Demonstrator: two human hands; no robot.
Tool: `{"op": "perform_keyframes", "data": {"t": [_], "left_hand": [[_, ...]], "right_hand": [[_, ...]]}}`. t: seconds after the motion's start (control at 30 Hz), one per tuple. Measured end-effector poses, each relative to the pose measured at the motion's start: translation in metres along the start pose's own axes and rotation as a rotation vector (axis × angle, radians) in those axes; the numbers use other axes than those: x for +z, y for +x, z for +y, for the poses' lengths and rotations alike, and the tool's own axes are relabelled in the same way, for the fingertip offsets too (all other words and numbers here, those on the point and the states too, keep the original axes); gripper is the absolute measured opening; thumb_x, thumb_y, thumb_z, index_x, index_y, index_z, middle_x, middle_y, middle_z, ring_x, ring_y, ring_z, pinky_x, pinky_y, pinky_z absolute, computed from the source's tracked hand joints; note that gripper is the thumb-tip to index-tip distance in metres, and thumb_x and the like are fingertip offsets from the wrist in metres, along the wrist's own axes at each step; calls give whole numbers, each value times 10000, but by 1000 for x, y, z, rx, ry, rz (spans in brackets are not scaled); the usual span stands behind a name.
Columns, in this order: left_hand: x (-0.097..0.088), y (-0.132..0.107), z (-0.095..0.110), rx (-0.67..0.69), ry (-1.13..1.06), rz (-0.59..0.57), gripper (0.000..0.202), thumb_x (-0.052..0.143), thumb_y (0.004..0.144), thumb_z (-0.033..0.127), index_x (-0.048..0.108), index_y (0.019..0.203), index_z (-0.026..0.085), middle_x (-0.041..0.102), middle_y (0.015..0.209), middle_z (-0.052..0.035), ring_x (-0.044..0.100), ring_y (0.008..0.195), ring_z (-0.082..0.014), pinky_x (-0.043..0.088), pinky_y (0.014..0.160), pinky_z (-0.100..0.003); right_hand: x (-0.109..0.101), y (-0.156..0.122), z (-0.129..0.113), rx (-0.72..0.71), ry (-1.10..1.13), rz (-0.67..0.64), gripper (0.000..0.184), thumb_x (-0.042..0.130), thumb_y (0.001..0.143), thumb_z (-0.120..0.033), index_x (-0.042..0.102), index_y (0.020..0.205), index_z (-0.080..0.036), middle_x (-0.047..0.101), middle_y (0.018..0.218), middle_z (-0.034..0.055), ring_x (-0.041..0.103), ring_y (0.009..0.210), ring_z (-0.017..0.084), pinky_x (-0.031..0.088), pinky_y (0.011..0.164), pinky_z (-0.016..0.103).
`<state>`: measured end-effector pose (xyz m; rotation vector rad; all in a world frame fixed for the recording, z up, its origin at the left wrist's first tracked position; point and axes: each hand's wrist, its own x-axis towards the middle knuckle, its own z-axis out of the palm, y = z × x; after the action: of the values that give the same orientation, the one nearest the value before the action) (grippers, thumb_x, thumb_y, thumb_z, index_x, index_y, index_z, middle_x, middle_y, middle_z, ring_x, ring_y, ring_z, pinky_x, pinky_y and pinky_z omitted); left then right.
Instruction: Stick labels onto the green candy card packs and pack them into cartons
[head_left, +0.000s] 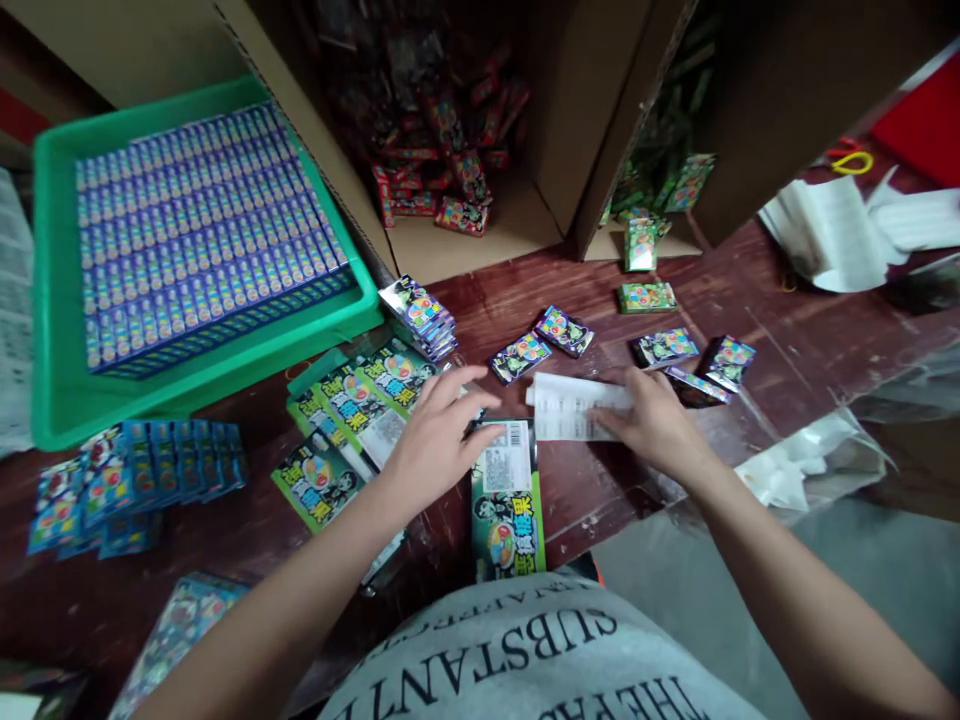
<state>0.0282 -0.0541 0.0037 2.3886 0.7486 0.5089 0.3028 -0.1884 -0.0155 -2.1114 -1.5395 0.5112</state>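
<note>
My right hand [660, 418] pinches the right end of a white sheet of printed labels [571, 405] over the dark table. My left hand [441, 432] hovers with fingers apart, at the upper left of a green and black candy package [508, 530]. A white barcode label [507, 462] sits on the top part of that package. Left of my left hand lie several similar green packages [352, 400], overlapping one another. A short stack of small purple boxes [420, 315] stands just beyond them.
A green tray [56, 300] holds rows of purple boxes. Open cartons hold red packets [465, 215] and green packets [641, 240]. Loose purple boxes [564, 332] lie ahead, blue packets [172, 460] at left. Crumpled white paper [825, 235] and clear plastic [817, 465] lie at right.
</note>
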Motion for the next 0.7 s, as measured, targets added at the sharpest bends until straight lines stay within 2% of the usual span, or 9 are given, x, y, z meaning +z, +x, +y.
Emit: {"op": "perform_keyframes", "data": {"t": [0.07, 0.1, 0.13, 0.2, 0.27, 0.37, 0.53, 0.63, 0.7], "left_hand": [[3, 18, 13, 24, -76, 37, 486, 801, 835, 360, 611, 1263, 230, 500, 1507, -123, 463, 1376, -317, 392, 1139, -535], [5, 27, 19, 14, -145, 30, 559, 821, 814, 343, 581, 1307, 234, 518, 1494, -120, 489, 1357, -308, 408, 1131, -516], [8, 35, 24, -10, -230, 9, 549, 813, 819, 315, 576, 1308, 236, 577, 1433, -108, 547, 1298, -290, 446, 1097, -488], [13, 46, 29, -102, -425, -60, 345, 726, 888, 271, 625, 1216, 234, 701, 1208, -66, 658, 1093, -232, 528, 964, -411], [16, 50, 28, -216, -654, -121, 184, 642, 946, 297, 662, 1109, 215, 736, 1006, -40, 686, 891, -184, 558, 809, -343], [17, 51, 23, -350, -904, -182, 210, 660, 932, 358, 676, 1039, 177, 732, 917, -44, 665, 764, -148, 544, 696, -287], [18, 56, 19, -394, -997, 15, 328, 797, 806, 285, 667, 1097, 206, 728, 1000, -27, 666, 803, -129, 534, 703, -243], [23, 58, 20, -422, -975, -28, 188, 785, 809, 299, 717, 942, 184, 723, 844, -10, 614, 669, -101, 483, 609, -208], [26, 57, 20, -455, -940, -64, 198, 790, 802, 336, 735, 904, 176, 733, 834, -18, 610, 661, -109, 471, 593, -210]], "right_hand": [[-6, 1, -2, 43, 236, -48, 379, 736, 851, -483, 601, 1105, -237, 709, 1029, 81, 668, 943, 284, 543, 848, 454], [-11, 2, -6, 44, 347, -55, 365, 750, 844, -481, 596, 1074, -244, 703, 995, 57, 667, 890, 246, 545, 798, 394], [-16, 3, -11, 37, 433, -60, 362, 775, 826, -480, 601, 1042, -246, 695, 962, 38, 658, 848, 216, 536, 755, 348], [-28, 4, -20, 38, 545, -80, 337, 813, 796, -466, 630, 966, -238, 675, 887, 11, 623, 766, 171, 501, 675, 290], [-37, 7, -26, 82, 651, -105, 284, 814, 802, -441, 656, 897, -226, 652, 813, -6, 580, 687, 138, 460, 612, 263], [-38, 12, -28, 128, 795, -81, 245, 806, 813, -416, 672, 828, -212, 626, 735, -20, 541, 632, 116, 428, 585, 252], [-24, 17, -24, 138, 896, -60, 240, 792, 835, -407, 679, 931, -219, 650, 809, -12, 552, 667, 116, 431, 606, 252], [-20, 13, -18, 132, 902, -35, 227, 787, 844, -400, 662, 892, -217, 627, 775, -21, 524, 643, 108, 408, 584, 244], [-20, 8, -15, 143, 887, -33, 236, 791, 839, -406, 662, 848, -208, 617, 743, -21, 509, 628, 106, 393, 573, 243]]}}
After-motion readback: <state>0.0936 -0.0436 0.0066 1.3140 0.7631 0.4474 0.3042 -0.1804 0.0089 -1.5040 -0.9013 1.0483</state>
